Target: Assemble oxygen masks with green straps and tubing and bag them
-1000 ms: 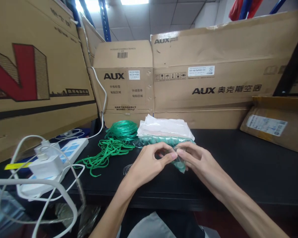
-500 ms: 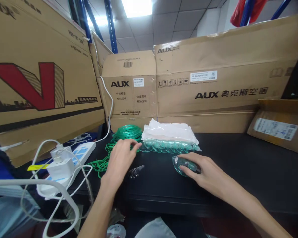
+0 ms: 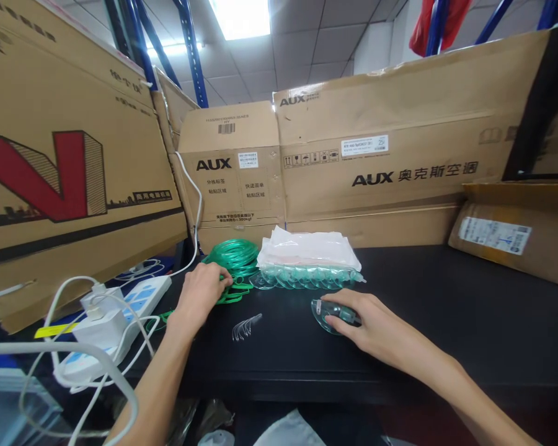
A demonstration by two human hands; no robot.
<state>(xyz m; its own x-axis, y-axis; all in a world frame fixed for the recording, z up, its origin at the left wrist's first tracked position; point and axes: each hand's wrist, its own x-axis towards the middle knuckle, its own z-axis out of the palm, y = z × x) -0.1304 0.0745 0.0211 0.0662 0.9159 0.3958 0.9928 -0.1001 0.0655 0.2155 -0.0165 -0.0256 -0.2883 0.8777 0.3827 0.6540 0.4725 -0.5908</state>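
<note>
– Grip, right hand (image 3: 356, 310)?
– Curled around clear green mask (image 3: 322, 311), in front of stacked masks (image 3: 311, 277).
– Left hand (image 3: 202, 288)?
– Fingers down at green straps (image 3: 232, 295); pinching or loose, cannot tell.
– Step in hand?
– Probably taking up a strap. Called for next: one strap clear of the pile, mask held steady.
– Room?
– Plenty rightward along worktop (image 3: 446, 303); front edge near, thin curved strips (image 3: 248, 324) between hands, cartons (image 3: 376, 217) closing off the rear.

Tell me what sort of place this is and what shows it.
Probably a work corner in a storeroom or workshop: AUX cardboard stands behind a black tabletop, blue metal posts rise beyond, and what look like clear green masks lie in a row.
</note>
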